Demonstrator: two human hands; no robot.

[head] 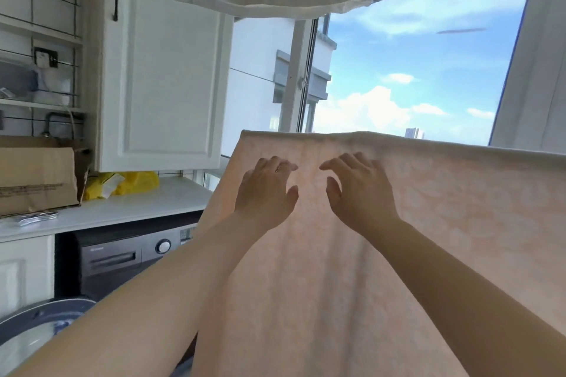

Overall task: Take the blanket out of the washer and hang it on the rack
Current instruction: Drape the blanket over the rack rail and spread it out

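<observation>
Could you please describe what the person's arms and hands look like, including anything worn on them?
Both forearms are bare, with no sleeves in view. The left hand seems to have a thin ring on one of its fingers; the right hand shows no jewellery or gloves.

blanket (352, 254): hanging folded over a line hidden under its top edge, draping down toward the camera
left hand (266, 193): reaching up to the blanket, fingers spread and slightly bent
right hand (360, 190): doing the same just beside it, holding nothing
washer (122, 257): sitting under the white counter (137, 208)
cardboard box (36, 177): lying on that counter
</observation>
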